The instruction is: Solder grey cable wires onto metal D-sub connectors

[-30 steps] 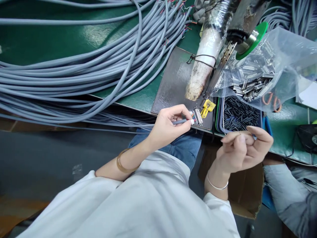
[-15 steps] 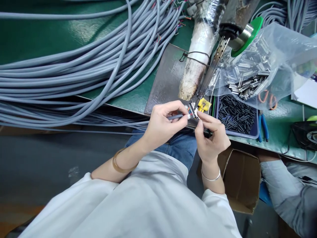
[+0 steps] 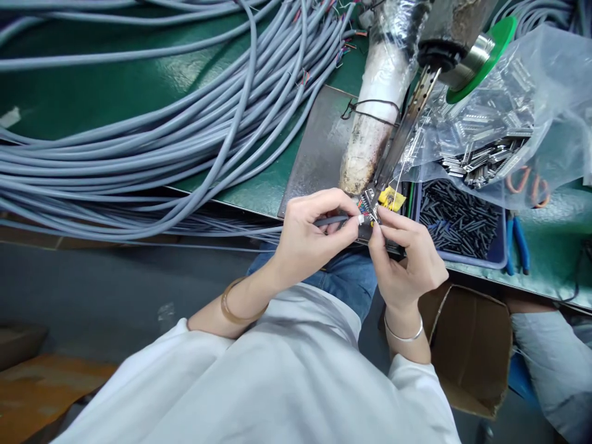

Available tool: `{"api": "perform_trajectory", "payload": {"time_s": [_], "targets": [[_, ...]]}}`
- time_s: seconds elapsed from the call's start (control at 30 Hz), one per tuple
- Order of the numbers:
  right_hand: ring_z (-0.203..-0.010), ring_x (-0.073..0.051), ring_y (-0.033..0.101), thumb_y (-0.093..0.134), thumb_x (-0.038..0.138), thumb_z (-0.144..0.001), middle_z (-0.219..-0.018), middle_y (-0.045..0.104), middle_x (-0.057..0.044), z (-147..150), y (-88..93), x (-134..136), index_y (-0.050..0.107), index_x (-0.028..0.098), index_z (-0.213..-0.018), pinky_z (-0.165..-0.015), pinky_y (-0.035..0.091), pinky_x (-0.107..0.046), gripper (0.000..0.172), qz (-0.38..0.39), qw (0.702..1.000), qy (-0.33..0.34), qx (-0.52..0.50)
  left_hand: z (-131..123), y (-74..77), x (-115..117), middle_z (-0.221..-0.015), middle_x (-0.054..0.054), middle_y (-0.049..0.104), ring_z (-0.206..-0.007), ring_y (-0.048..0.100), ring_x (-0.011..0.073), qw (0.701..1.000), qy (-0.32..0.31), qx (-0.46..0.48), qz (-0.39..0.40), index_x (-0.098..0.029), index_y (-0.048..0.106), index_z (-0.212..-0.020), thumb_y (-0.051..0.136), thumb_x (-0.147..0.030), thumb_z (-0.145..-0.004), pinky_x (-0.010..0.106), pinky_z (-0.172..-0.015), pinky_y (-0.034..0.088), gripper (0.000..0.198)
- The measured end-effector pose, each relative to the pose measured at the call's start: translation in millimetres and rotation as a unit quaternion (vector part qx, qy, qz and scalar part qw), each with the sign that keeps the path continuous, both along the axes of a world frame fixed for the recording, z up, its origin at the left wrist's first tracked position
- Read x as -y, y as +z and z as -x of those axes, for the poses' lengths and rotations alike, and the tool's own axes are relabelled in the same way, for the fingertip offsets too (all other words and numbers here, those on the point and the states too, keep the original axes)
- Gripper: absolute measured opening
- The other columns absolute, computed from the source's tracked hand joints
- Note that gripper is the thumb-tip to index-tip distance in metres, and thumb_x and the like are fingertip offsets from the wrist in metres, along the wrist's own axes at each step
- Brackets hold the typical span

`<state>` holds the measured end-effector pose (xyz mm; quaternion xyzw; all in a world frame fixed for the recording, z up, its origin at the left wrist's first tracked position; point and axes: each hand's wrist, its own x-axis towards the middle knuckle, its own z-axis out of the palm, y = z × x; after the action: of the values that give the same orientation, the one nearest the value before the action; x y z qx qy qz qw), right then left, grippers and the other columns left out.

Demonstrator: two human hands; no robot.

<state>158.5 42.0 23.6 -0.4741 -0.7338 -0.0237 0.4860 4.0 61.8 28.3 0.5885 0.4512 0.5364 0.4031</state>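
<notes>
My left hand (image 3: 314,231) is closed around the end of a grey cable (image 3: 333,219), whose thin coloured wires fan out past my fingertips. Those wires meet a small metal multi-pin connector (image 3: 369,198). Thumb and fingers of my right hand (image 3: 407,259) pinch at the lower right side of this connector. Just above it, the slanting soldering iron (image 3: 416,102) points down; whether its tip touches the pins I cannot tell. A yellow sponge-like piece (image 3: 392,198) sits right beside the connector. My fingers hide part of the joint between wires and pins.
A thick bundle of grey cables (image 3: 185,142) covers the left of the green bench. A green solder spool (image 3: 506,37), a plastic bag of connectors (image 3: 490,142), a bin of black sleeves (image 3: 456,219) and blue-handled pliers (image 3: 520,243) lie right. Below are a cardboard box (image 3: 472,345) and another person's sleeve (image 3: 550,351).
The whole view has shifted, so the bench appears moved slightly right. Both hands keep hold of the cable and connector beneath the iron. A solder strand now shows more clearly beside the iron.
</notes>
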Motion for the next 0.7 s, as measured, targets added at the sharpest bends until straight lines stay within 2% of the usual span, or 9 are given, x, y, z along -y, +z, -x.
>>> {"api": "perform_trajectory", "payload": {"time_s": [0.2, 0.33, 0.43, 0.57, 0.63, 0.7], "targets": [[-0.086, -0.013, 0.078, 0.072, 0.010, -0.085, -0.100, 0.081, -0.001, -4.4, -4.3, 3.5, 0.059, 0.024, -0.087, -0.077, 0.062, -0.022, 0.019, 0.000, 0.998, 0.001, 0.058, 1.2, -6.5, -0.6, -0.074, 0.001, 0.067, -0.063, 0.058, 0.0083, 0.998, -0.033, -0.009, 0.045, -0.014, 0.066, -0.074, 0.066, -0.010, -0.080, 0.018, -0.055, 0.042, 0.007], [-0.088, -0.015, 0.078, 0.069, 0.011, -0.088, -0.101, 0.081, -0.002, -7.7, -4.9, 7.6, 0.060, 0.023, -0.093, -0.076, 0.062, -0.024, 0.016, 0.023, 1.000, 0.007, 0.010, 1.8, -7.4, 3.5, -0.078, 0.003, 0.070, -0.065, 0.059, 0.0092, 0.998, -0.049, -0.008, 0.050, -0.013, 0.067, -0.076, 0.066, -0.011, -0.081, 0.019, -0.054, 0.042, 0.006], [-0.089, -0.016, 0.078, 0.067, 0.014, -0.090, -0.104, 0.080, -0.002, -10.2, -1.2, 11.6, 0.060, 0.023, -0.098, -0.074, 0.062, -0.025, 0.014, 0.076, 0.997, -0.003, -0.016, 2.3, -4.3, 7.7, -0.080, 0.004, 0.071, -0.061, 0.054, 0.0074, 0.997, -0.072, -0.015, 0.032, -0.013, 0.069, -0.077, 0.066, -0.009, -0.081, 0.018, -0.050, 0.038, 0.006], [-0.076, -0.011, 0.075, 0.068, 0.021, -0.093, -0.086, 0.075, 0.003, -14.6, 7.0, 18.3, 0.061, 0.024, -0.095, -0.070, 0.060, -0.021, 0.008, 0.183, 0.983, 0.006, -0.018, 4.6, -3.6, 15.7, -0.079, 0.003, 0.071, -0.061, 0.053, 0.0069, 0.994, -0.102, -0.039, -0.028, -0.013, 0.071, -0.079, 0.065, -0.007, -0.083, 0.017, -0.051, 0.039, 0.009], [-0.076, -0.010, 0.072, 0.068, 0.021, -0.092, -0.083, 0.071, 0.005, -16.3, 9.4, 21.9, 0.061, 0.024, -0.092, -0.072, 0.059, -0.019, 0.008, 0.199, 0.979, 0.013, -0.043, 7.3, -6.0, 21.3, -0.087, 0.005, 0.074, -0.063, 0.055, 0.0072, 0.993, -0.099, -0.047, -0.045, -0.013, 0.073, -0.090, 0.067, -0.008, -0.084, 0.017, -0.055, 0.044, 0.010], [-0.081, -0.009, 0.072, 0.069, 0.020, -0.092, -0.087, 0.071, 0.004, -17.2, 8.7, 24.8, 0.062, 0.024, -0.093, -0.075, 0.059, -0.019, 0.008, 0.194, 0.977, 0.015, -0.083, 11.4, -8.5, 27.3, -0.098, 0.007, 0.076, -0.069, 0.060, 0.0084, 0.995, -0.076, -0.049, -0.038, -0.013, 0.073, -0.105, 0.071, -0.011, -0.083, 0.018, -0.063, 0.050, 0.023]]}}
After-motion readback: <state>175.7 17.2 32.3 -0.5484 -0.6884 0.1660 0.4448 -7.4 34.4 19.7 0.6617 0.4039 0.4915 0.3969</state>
